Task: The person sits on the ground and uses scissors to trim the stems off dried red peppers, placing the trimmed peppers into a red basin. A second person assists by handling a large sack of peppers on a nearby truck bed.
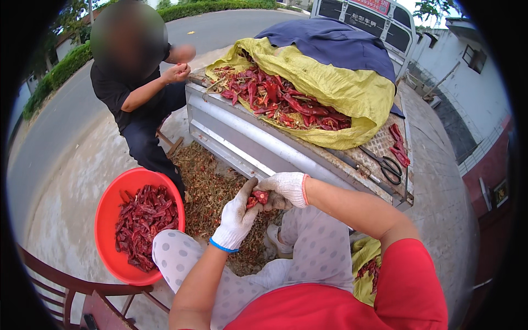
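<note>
Both my hands wear white work gloves with soiled fingers, and they meet above my lap. A dried red chili pepper (pixel 258 198) is pinched by my left hand (pixel 236 218), its blunt end showing between the fingers. My right hand (pixel 282 188) is closed against the pepper's right side, its fingertips partly hidden. Beyond them, a yellow woven sack (pixel 369 118) lies spread on the truck bed (pixel 231 127), holding many red chili peppers (pixel 275 94). To my left stands a red plastic basin (pixel 107 217) with dark red peppers (pixel 144 225) in it.
A person (pixel 132 82) in dark clothes sits across at the left, hands raised near the bed's corner. Black-handled scissors (pixel 389 168) and loose peppers (pixel 400 146) lie on the bed's right end. Stems and debris (pixel 212 203) cover the ground; a wooden chair (pixel 69 283) stands lower left.
</note>
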`<action>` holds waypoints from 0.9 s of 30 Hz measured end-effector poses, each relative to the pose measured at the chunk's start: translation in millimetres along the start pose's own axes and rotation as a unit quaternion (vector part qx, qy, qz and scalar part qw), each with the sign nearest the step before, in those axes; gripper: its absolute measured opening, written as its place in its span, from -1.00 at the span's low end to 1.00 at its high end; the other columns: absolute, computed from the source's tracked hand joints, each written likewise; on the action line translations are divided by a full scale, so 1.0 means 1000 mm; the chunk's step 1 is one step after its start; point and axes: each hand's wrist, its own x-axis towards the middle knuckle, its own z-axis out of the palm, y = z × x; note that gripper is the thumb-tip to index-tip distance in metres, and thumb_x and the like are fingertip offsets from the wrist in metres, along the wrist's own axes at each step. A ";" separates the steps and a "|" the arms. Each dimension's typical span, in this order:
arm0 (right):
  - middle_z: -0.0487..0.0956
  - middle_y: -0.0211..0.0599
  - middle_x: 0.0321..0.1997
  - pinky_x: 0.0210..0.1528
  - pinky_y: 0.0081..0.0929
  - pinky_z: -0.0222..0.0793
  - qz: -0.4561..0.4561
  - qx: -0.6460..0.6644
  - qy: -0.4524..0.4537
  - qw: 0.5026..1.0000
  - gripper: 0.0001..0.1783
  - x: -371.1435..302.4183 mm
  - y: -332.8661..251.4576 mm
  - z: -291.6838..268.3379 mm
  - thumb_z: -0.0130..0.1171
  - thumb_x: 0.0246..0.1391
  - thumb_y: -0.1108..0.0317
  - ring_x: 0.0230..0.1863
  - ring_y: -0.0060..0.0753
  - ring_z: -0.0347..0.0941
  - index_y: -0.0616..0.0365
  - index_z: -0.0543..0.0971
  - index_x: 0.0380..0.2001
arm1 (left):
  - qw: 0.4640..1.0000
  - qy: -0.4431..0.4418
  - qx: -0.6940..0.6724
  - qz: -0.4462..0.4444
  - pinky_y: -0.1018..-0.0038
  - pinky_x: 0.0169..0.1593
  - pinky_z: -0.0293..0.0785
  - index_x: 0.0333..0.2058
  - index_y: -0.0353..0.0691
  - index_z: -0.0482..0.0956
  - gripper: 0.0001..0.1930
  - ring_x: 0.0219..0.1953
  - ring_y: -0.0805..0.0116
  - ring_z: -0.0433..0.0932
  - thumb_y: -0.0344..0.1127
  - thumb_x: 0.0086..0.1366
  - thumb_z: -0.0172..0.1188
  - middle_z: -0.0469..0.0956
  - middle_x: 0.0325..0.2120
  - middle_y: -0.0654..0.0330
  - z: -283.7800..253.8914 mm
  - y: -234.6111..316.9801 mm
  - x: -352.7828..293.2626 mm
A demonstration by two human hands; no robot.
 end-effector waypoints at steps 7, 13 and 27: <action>0.62 0.09 -0.17 0.00 -0.07 0.45 -0.241 -0.539 0.447 0.672 -0.70 -0.020 -0.063 -0.110 0.06 0.10 0.25 -0.07 0.09 0.55 0.16 0.60 -0.17 | 0.946 -0.003 -0.284 -0.157 0.45 -0.10 0.55 0.26 -0.24 0.30 -0.44 -0.21 0.39 0.53 -0.45 0.25 0.08 0.52 -0.18 0.18 0.001 -0.005 0.003; 0.50 -0.06 0.09 0.14 -0.12 0.41 -0.122 -0.556 0.508 0.646 -0.64 -0.014 -0.054 -0.192 0.13 0.09 0.23 0.12 0.06 0.46 -0.11 0.62 -0.02 | 0.902 -0.002 -0.384 -0.197 0.39 -0.24 0.61 0.02 -0.28 0.43 -0.59 -0.38 0.39 0.53 -0.50 0.15 0.17 0.49 -0.32 0.22 -0.004 -0.002 0.008; 0.55 -0.41 -0.12 -0.31 -0.40 0.46 -0.545 -0.641 0.368 0.396 -0.76 -0.040 0.016 -0.008 0.14 -0.10 0.29 -0.30 -0.42 0.51 -0.02 0.56 -0.28 | 0.789 -0.017 -0.568 -0.232 0.05 -0.11 0.65 -0.05 -0.33 0.46 -0.67 -0.09 0.00 0.62 -0.28 0.29 0.24 0.59 -0.13 -0.03 -0.012 -0.005 0.004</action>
